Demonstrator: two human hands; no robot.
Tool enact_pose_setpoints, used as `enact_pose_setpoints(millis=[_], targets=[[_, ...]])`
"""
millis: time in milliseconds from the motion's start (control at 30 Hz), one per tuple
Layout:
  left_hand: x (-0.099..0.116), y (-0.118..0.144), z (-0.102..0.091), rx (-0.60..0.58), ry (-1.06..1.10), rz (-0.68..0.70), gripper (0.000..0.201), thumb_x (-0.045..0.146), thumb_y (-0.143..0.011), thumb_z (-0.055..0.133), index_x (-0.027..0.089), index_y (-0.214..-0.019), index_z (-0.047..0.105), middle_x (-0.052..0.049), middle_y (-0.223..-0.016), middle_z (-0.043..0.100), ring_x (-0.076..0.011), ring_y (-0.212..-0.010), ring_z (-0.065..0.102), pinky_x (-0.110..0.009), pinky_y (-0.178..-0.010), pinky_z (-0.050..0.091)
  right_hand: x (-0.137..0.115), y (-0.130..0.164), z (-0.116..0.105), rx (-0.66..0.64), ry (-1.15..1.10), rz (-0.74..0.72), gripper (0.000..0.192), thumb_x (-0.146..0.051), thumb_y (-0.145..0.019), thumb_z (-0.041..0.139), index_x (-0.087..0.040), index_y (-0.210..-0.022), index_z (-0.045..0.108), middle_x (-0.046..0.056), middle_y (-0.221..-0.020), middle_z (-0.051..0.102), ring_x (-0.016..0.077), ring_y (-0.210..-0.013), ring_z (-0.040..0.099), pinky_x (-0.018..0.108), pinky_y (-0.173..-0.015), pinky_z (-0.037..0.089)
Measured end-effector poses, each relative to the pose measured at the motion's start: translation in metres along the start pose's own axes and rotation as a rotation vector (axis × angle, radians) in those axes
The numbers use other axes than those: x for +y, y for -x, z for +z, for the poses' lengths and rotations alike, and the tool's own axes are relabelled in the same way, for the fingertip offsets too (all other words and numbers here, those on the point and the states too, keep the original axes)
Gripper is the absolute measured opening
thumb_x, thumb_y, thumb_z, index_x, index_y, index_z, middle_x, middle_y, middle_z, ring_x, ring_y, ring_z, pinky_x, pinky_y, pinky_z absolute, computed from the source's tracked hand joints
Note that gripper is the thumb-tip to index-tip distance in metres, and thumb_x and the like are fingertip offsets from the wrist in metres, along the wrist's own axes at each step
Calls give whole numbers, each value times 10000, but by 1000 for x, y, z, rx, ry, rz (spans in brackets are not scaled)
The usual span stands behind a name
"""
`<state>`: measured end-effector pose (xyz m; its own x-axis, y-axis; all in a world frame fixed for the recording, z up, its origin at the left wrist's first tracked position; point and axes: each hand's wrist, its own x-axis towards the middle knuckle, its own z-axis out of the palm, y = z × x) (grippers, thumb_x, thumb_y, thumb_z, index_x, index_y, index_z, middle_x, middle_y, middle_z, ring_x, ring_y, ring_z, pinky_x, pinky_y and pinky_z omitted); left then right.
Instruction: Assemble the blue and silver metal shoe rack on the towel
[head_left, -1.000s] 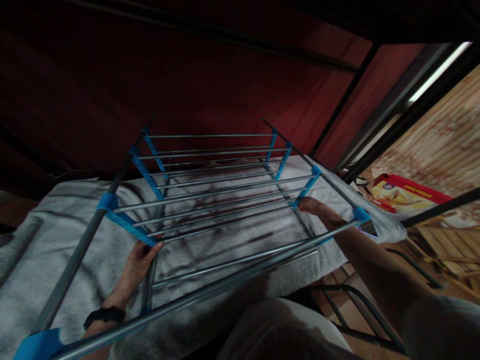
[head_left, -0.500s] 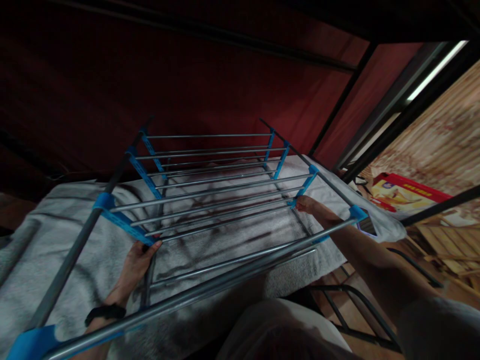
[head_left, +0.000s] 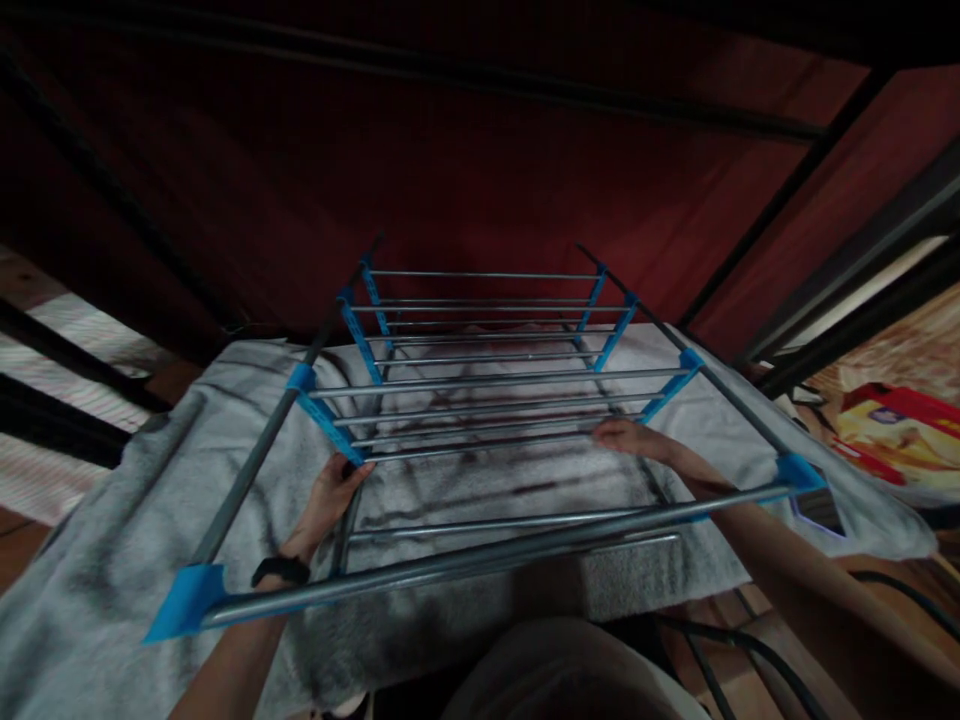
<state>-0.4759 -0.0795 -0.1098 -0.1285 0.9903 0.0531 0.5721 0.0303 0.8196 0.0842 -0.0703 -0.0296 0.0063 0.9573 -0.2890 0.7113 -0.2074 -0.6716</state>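
A metal shoe rack (head_left: 487, 382) with grey tubes and blue plastic brackets lies over a grey blanket. My left hand (head_left: 334, 495), a black band on its wrist, grips the lower end of a blue bracket (head_left: 330, 425), its thumb by the end of a thin rod. Reaching through the near part of the frame, my right hand (head_left: 626, 438) has its fingers closed on that same rod (head_left: 480, 447), close to the right-hand blue bracket (head_left: 671, 387). Its fingertips are partly blurred.
The grey blanket (head_left: 225, 430) covers the surface beneath. A dark flat phone-like object (head_left: 819, 512) lies at the right, past the rack's near corner. A red and yellow box (head_left: 900, 430) stands further right. Dark metal bars (head_left: 795, 190) and a red wall surround the back.
The view has turned left, so the rack appears further right. My right hand has shifted from the right bracket's lower end onto the rod beside it. My left hand keeps its place.
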Motion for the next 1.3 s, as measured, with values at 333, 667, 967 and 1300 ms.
enact_pose_setpoints(millis=[333, 667, 967, 1300], targets=[[-12, 3, -4, -46, -30, 125, 323, 522, -842, 562, 207, -850, 634, -86, -925, 692, -254, -892, 626, -406, -905, 489, -58, 0, 95, -210, 637, -622, 594, -68, -879, 383, -153, -1448, 532, 120, -1521, 493, 238, -1381, 492, 402, -1171, 368], [-15, 3, 0, -22, -41, 139, 319, 483, -871, 549, 197, -907, 686, -82, -1061, 703, -250, -1008, 638, -391, -980, 481, -97, -22, 139, -281, 855, -515, 518, -72, -957, 302, -123, -1418, 533, 172, -1451, 555, 257, -1288, 570, 399, -1075, 430], [-15, 2, 4, 26, -30, 75, 260, 437, -857, 592, 193, -871, 682, -64, -962, 725, -245, -955, 651, -383, -929, 509, -109, -26, 146, -276, 888, -486, 396, -127, -990, 303, -120, -1195, 641, 145, -1225, 697, 244, -1120, 663, 324, -900, 487], [-16, 1, 3, 29, -55, 111, 257, 433, -859, 571, 196, -879, 668, -69, -970, 716, -238, -955, 658, -370, -918, 506, -111, -27, 144, -274, 902, -472, 357, -120, -967, 342, -130, -1166, 638, 139, -1191, 705, 236, -1108, 661, 304, -858, 464]])
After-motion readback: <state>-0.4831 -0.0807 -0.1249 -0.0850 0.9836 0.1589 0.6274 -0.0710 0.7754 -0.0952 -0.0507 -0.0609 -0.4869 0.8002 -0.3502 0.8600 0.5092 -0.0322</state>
